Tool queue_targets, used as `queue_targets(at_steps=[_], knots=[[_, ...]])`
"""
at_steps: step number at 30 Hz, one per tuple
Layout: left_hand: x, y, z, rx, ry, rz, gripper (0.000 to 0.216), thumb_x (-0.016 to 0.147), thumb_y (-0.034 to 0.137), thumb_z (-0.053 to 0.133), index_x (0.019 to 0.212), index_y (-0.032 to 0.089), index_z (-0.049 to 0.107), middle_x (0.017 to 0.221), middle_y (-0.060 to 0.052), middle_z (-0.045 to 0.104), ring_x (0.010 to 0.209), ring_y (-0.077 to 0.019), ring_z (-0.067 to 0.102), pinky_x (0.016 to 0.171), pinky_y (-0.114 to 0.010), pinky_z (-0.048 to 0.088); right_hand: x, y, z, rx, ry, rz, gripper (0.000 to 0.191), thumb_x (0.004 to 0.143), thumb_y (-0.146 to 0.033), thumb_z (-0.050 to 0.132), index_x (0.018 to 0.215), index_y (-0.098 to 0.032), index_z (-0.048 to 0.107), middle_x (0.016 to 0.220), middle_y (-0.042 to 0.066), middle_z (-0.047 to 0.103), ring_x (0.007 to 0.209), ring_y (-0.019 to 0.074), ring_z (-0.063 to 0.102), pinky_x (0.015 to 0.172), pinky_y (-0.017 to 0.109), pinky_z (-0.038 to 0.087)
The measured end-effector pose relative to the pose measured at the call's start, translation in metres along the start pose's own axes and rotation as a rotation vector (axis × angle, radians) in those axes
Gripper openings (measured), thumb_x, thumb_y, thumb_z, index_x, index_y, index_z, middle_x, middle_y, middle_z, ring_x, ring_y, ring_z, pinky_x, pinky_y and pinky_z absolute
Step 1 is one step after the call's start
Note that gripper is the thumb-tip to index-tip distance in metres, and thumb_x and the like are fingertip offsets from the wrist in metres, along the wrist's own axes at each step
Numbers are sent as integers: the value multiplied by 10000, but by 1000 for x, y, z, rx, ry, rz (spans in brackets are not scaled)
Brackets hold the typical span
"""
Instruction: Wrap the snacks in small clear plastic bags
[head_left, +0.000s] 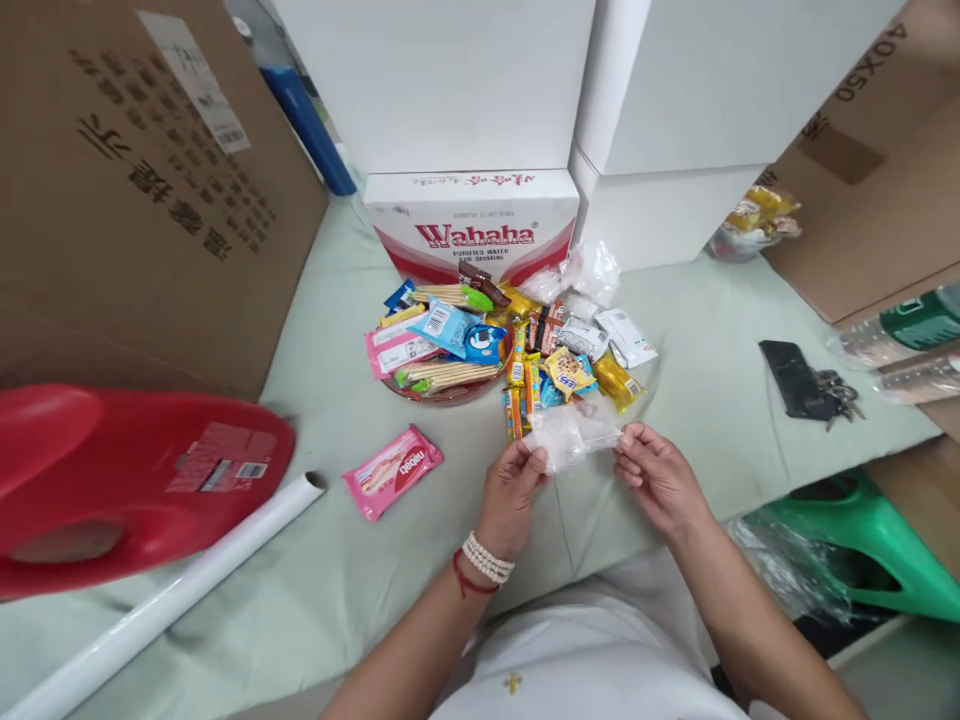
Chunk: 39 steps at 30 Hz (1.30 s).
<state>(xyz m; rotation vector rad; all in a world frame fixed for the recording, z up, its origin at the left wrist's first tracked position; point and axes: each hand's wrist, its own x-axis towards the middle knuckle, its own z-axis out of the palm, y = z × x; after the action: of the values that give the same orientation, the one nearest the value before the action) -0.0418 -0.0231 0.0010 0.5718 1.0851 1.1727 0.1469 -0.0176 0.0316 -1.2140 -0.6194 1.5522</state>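
Observation:
Between my two hands a clear plastic bag [561,441] is stretched out just above the table. My left hand [516,492] pinches its left end, and my right hand [655,472] pinches the right end. Beyond the bag lies a loose pile of wrapped snacks, with a yellow biscuit packet [570,373] and a gold-wrapped snack [618,382] among them. To their left, a round dish [442,396] holds a light blue packet [446,326], other snacks and bundles of thin sticks [461,375]. A pink wafer packet [394,472] lies alone left of my left hand.
A white Wahaha carton [480,225] stands behind the snacks, crumpled clear plastic [592,272] against it. At left are a red jug [150,480], a white roll [195,580] and a large cardboard box [150,200]. Keys [838,393] and a black pouch [796,378] lie right, near plastic bottles [922,322].

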Motion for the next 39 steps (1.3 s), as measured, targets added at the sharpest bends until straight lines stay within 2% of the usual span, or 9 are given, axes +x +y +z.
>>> queue_targets(at_steps=[7, 12, 16, 19, 21, 26, 31, 35, 39], knots=[[-8, 9, -18, 57, 24, 93, 390, 759, 543, 818, 732, 188, 657, 701, 32, 567, 665, -108, 484, 603, -224, 408, 2, -4, -10, -335, 51, -322, 320, 823, -487, 809, 808, -234, 613, 904, 5, 612, 760, 143, 539, 697, 262, 467], [-6, 19, -49, 116, 127, 74, 391, 755, 536, 801, 904, 206, 653, 888, -6, 624, 772, -141, 561, 618, -235, 443, 6, -14, -23, -245, 31, -283, 312, 836, -450, 816, 816, -235, 592, 680, -50, 529, 553, 101, 453, 531, 236, 359], [-16, 33, -52, 600, 428, 445, 572, 730, 450, 829, 1210, 225, 616, 1196, -91, 614, 1023, -223, 581, 790, -323, 488, 2, -14, -23, -161, 62, -252, 353, 776, -447, 866, 791, -225, 592, 655, -55, 519, 520, 89, 433, 497, 231, 321], [-27, 35, -25, 741, 304, 626, 431, 832, 450, 739, 1193, 238, 636, 1199, -106, 637, 1095, -264, 587, 917, -396, 476, -5, -10, -11, -156, 22, -223, 359, 771, -457, 867, 783, -224, 594, 655, -54, 513, 520, 90, 432, 495, 231, 327], [-27, 30, -1, 716, 89, 553, 361, 844, 460, 731, 1137, 257, 679, 1132, -95, 679, 1085, -277, 610, 949, -412, 470, -10, -9, -3, -169, -26, -198, 352, 787, -464, 854, 786, -225, 596, 666, -49, 517, 526, 95, 437, 498, 234, 343], [-5, 11, 18, 480, -134, 246, 319, 807, 473, 750, 644, 213, 665, 710, -21, 602, 738, -186, 573, 767, -342, 486, -11, -24, -13, -236, -6, -230, 316, 801, -473, 842, 867, -231, 649, 721, -31, 544, 561, 104, 461, 516, 237, 380], [-4, 15, 8, -112, -53, -138, 329, 666, 443, 874, 750, 196, 673, 770, -12, 664, 768, -177, 661, 720, -317, 559, -2, -34, -41, -229, 213, -320, 388, 785, -569, 825, 991, -271, 685, 884, 6, 607, 766, 150, 584, 654, 246, 505], [-12, 23, 13, -209, -128, -161, 244, 704, 379, 858, 794, 189, 732, 905, -68, 756, 856, -218, 719, 752, -342, 607, -1, -7, -32, -358, -32, -216, 747, 724, -596, 860, 1374, -353, 583, 1359, 81, 609, 1155, 254, 628, 865, 359, 569], [-7, 32, -1, -363, 45, -77, 185, 713, 302, 848, 795, 196, 721, 898, -28, 781, 840, -181, 739, 769, -304, 625, -4, 11, -32, -664, -54, -227, 354, 847, -579, 736, 1006, -263, 756, 1142, 97, 697, 1037, 263, 663, 839, 382, 563]])
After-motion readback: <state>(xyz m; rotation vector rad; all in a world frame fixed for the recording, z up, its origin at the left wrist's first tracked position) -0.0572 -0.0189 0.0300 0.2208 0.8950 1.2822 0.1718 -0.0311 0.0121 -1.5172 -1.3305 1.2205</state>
